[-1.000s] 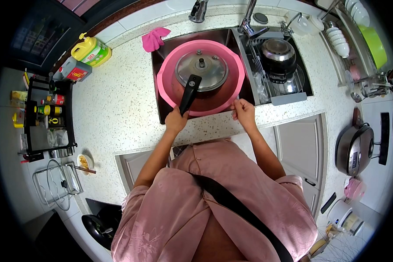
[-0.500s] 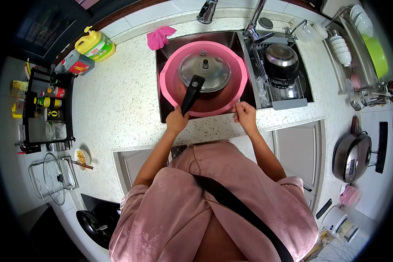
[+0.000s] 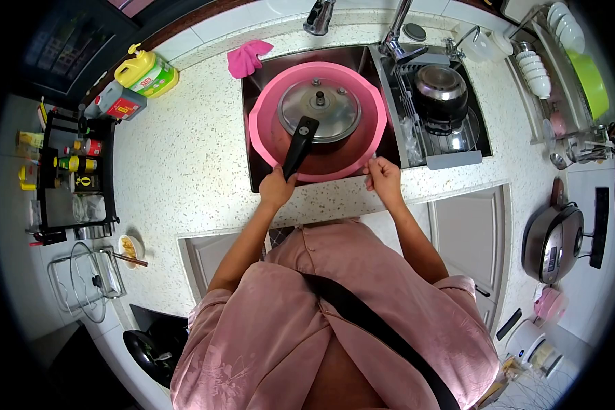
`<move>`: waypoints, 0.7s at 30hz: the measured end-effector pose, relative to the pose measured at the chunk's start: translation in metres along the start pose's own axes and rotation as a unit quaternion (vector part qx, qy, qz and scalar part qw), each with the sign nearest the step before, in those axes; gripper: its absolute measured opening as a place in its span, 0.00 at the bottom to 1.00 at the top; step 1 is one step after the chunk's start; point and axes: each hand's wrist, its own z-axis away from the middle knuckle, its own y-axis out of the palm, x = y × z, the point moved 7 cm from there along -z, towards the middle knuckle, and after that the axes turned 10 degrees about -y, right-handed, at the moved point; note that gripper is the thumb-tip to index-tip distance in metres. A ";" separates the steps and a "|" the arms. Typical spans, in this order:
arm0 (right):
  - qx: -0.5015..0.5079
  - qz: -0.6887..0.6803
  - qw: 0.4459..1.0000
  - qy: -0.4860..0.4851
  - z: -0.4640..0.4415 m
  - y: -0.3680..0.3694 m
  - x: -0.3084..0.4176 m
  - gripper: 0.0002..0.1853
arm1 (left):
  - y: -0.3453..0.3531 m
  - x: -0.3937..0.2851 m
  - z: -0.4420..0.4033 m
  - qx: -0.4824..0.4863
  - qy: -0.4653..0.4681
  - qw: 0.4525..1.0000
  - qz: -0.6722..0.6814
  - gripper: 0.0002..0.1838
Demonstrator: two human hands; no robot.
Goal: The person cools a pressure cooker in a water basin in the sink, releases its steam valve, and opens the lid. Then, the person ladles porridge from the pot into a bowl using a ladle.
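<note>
A pink basin [image 3: 261,147] rests in the left sink bowl [image 3: 253,85]. Inside it sits a pot with a round metal lid [image 3: 331,119] and a black handle [image 3: 299,147] pointing toward me. My left hand [image 3: 277,188] is closed at the basin's front left rim, round the end of the black handle. At the front right rim, my right hand [image 3: 384,179] is closed with its fingertips at the basin's edge; the fingers partly hide what they pinch.
A faucet [image 3: 319,17] overhangs the sink. Right of the basin, a dark pot [image 3: 441,92] stands in the second bowl. A pink cloth [image 3: 248,59], yellow jug [image 3: 147,73], small bowl [image 3: 130,250], rice cooker [image 3: 553,242] and dish rack [image 3: 560,75] surround the counter [image 3: 178,164].
The view has shifted slightly. Both hands keep their places at the basin, and the pot and basin look unmoved.
</note>
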 end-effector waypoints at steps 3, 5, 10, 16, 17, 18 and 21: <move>0.001 -0.007 1.000 0.002 0.000 0.000 -0.002 0.13 | 0.000 0.000 0.000 0.005 -0.001 1.000 0.004 0.23; 0.000 -0.004 1.000 0.002 0.000 0.000 0.000 0.13 | 0.000 -0.001 0.000 0.006 0.001 1.000 0.005 0.23; 0.002 0.005 1.000 0.005 0.000 0.000 0.000 0.13 | 0.000 -0.001 -0.001 0.011 -0.003 1.000 -0.005 0.23; 0.031 -0.044 0.998 0.032 -0.002 0.006 0.018 0.18 | 0.000 -0.003 -0.001 0.007 0.005 1.000 -0.001 0.24; 0.059 -0.096 0.992 0.053 -0.002 0.014 0.034 0.23 | 0.002 -0.001 -0.002 0.005 0.003 1.000 0.000 0.23; 0.110 -0.137 0.984 0.028 -0.001 0.027 0.069 0.28 | 0.002 0.000 -0.003 0.004 0.001 1.000 -0.001 0.23; 0.254 -0.247 0.928 -0.112 0.019 0.059 0.194 0.41 | 0.001 -0.001 -0.002 -0.001 0.004 1.000 -0.005 0.23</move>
